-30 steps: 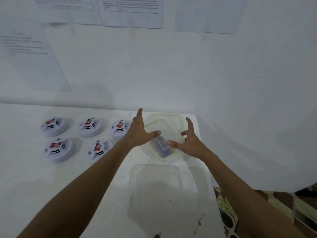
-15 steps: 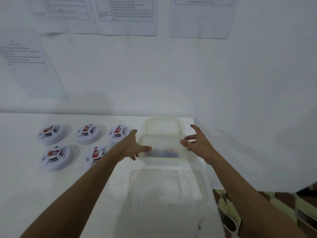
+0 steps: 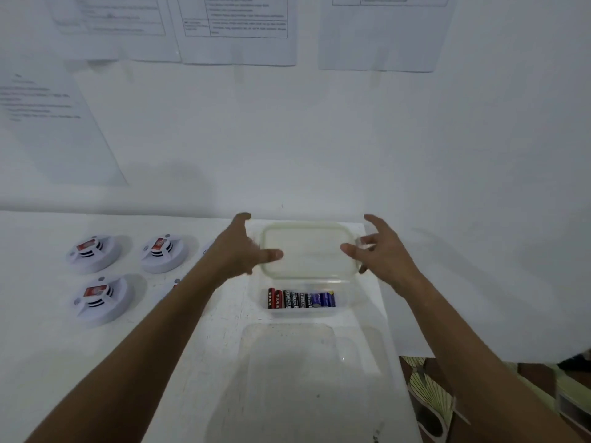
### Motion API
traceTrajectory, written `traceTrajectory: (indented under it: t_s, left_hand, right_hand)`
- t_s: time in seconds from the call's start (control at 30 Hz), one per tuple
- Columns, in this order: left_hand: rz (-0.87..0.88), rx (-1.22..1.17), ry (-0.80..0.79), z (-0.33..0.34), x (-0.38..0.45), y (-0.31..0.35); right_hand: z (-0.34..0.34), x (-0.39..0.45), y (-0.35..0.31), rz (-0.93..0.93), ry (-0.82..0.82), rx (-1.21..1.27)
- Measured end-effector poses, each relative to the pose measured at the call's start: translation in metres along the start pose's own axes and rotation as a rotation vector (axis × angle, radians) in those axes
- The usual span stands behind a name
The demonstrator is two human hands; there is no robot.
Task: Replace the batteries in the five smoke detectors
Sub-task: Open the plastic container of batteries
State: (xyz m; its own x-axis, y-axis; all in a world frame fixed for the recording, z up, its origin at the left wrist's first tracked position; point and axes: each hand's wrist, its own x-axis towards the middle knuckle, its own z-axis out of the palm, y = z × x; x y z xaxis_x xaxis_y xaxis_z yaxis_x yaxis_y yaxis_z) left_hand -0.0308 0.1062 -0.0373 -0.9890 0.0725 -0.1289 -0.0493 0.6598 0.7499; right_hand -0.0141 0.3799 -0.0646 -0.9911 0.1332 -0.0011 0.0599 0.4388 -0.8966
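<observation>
Fingers (image 3: pixel 241 219) of my left hand (image 3: pixel 238 251) are spread and fairly straight, the thumb reaching toward the left edge of a translucent lid (image 3: pixel 307 251); whether it touches the rim I cannot tell. My right hand (image 3: pixel 380 251) mirrors it on the other side, its digits apart and loosely bent around the lid's right edge, close against it, though I cannot tell if they actually grip. I see a white surface (image 3: pixel 48 346) below, slightly scuffed, running up to a plain white wall (image 3: pixel 319 139) with several printed sheets (image 3: pixel 236 27) taped to it; past the right edge of the surface lies patterned brown and green flooring (image 3: pixel 428 398). The lid is a rounded rectangle with a raised yellowish rim. Just nearer me than the lid sits a clear plastic container (image 3: pixel 345 302), and inside it a row of cylindrical batteries (image 3: pixel 300 298) lies side by side, red, black and purple jackets, well clear of both hands. A larger clear tub (image 3: pixel 287 362) sits nearer still. To the left, well apart from the container, round white smoke detectors (image 3: pixel 96 254) with red labels rest on the surface; my left forearm hides some of them.
</observation>
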Motion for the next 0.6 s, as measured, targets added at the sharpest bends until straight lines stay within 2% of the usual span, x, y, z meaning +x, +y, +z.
traceTrajectory:
  t_s: [0.1,0.23,0.47,0.6]
  left_hand:
    - [0.033,-0.104,0.106,-0.006,0.031,0.013]
    - [0.014,-0.149,0.189,0.005,0.078,0.012]
    - [-0.103,-0.098,0.126,0.044,0.117,-0.016]
    - [-0.127,0.012,0.108,0.059,0.122,-0.029]
  right_hand:
    - [-0.003,0.032,-0.014,-0.054,0.046,0.051]
    - [0.006,0.073,-0.011,-0.082,0.028,0.059]
    - [0.034,0.113,0.039,0.001,-0.055,-0.029]
    - [0.043,0.121,0.065,0.049,-0.11,-0.081]
